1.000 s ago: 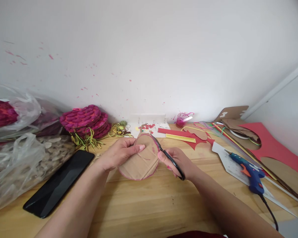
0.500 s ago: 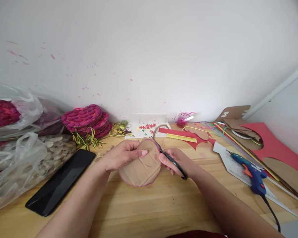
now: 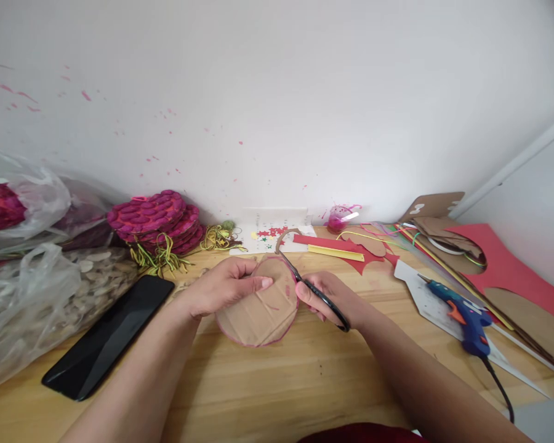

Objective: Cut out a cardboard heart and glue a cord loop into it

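A round piece of cardboard [image 3: 258, 311] with a purple outline is pinched in my left hand [image 3: 233, 286], thumb on top and the other fingers mostly hidden beneath. My right hand [image 3: 325, 295] is closed round the black handles of a pair of scissors [image 3: 321, 295]. The scissor blades lie at the upper right edge of the cardboard disc. From that edge a thin curled strip of cardboard [image 3: 284, 237] sticks up, still joined near the blades. The disc is held tilted above the wooden table [image 3: 258, 394].
On the left are a black phone [image 3: 108, 338], plastic bags [image 3: 23, 307] and stacked magenta pieces [image 3: 150, 218] with yellow-green threads. Small stars lie on white paper [image 3: 300, 246] at the back. At right are a blue glue gun [image 3: 473, 326], red sheets [image 3: 498, 246] and a pink-stained cup [image 3: 337, 219].
The scissor blades have closed further along the disc's top edge, and the curled strip has shifted slightly left. The whole view has moved a little.
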Demonstrator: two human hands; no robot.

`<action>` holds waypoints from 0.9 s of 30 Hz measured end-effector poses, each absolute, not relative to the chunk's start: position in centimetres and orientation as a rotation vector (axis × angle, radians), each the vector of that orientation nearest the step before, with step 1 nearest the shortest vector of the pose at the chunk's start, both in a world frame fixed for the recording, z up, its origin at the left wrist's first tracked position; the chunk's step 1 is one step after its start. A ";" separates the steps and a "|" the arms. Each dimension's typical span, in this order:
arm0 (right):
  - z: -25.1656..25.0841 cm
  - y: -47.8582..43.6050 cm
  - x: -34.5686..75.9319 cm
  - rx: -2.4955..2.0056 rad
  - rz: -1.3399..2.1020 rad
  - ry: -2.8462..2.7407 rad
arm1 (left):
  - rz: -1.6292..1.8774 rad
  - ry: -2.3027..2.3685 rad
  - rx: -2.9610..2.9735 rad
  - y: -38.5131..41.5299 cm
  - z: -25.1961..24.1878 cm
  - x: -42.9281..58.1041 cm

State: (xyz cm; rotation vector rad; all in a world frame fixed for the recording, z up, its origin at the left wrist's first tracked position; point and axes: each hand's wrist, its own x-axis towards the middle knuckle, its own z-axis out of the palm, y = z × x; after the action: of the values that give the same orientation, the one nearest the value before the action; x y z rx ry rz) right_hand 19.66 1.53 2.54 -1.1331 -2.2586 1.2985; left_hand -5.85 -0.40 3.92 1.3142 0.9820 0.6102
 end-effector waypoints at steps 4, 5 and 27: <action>2.7 1.4 19.6 -1.127 1.293 -2.258 | 0.605 0.978 1.340 -0.5 4.1 -6.0; 2.8 1.5 19.6 -1.121 1.291 -2.261 | 0.604 0.976 1.345 -0.5 4.1 -6.1; 2.4 1.5 19.6 -1.079 1.259 -2.246 | 0.603 1.000 1.489 -0.6 5.2 -6.8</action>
State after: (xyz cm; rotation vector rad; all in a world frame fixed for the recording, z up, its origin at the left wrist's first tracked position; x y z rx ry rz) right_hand 19.58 1.53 2.41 -1.0788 -2.2458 1.2590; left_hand -6.75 -0.56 5.16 1.4890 0.9998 0.6030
